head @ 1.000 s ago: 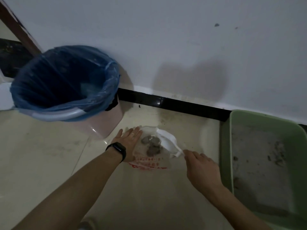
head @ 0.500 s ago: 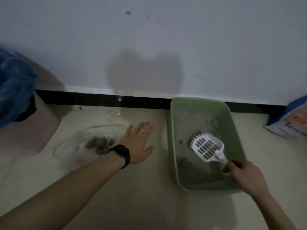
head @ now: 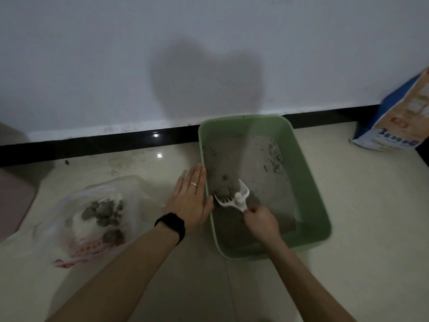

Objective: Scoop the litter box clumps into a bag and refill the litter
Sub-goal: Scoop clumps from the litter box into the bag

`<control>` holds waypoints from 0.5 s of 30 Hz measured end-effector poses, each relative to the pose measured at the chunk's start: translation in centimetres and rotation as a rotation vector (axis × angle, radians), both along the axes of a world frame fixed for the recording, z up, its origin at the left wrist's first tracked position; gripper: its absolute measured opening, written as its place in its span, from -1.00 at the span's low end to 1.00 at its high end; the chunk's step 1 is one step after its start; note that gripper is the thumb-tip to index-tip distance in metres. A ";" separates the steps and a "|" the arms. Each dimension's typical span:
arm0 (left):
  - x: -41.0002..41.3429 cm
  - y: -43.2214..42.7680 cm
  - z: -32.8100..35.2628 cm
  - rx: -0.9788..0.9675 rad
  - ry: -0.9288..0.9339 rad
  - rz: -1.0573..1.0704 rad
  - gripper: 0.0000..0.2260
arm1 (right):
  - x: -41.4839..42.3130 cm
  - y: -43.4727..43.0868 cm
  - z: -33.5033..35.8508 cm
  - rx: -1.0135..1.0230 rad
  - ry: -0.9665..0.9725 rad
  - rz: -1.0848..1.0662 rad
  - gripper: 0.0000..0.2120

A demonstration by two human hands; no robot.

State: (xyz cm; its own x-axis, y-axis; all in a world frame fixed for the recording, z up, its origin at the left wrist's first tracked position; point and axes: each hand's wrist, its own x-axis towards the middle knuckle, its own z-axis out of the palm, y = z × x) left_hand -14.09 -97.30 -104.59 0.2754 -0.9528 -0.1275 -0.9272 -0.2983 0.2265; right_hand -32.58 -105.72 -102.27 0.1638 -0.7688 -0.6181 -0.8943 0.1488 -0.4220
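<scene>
Right hand (head: 262,223) clenches the scoop (head: 232,199) (clumps (head: 224,190) aboard) inside the box (head: 308,182), by its left wall. Left hand (head: 190,198), flat and released, rests against that wall. The bag (head: 99,212) lies left, beyond it.

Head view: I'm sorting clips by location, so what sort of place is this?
Likely indoors at home, a cat's spot: green litter box on pale floor tiles against a white wall, printed sack nearby.

Left hand (head: 190,201) flat; right hand (head: 262,220) in curled grip.
</scene>
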 end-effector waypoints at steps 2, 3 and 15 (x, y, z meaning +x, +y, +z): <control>-0.5 -0.2 0.2 0.016 -0.001 0.026 -0.36 | 2.0 -0.7 -1.3 0.026 -0.082 -0.062 -0.79; -0.7 -0.2 0.4 0.022 -0.002 0.036 -0.36 | 2.7 -0.9 -1.8 0.038 -0.105 -0.076 -0.77; -1.0 0.1 0.5 0.006 -0.077 0.034 -0.38 | -2.5 -1.1 -0.2 -0.238 -0.232 -0.092 -0.71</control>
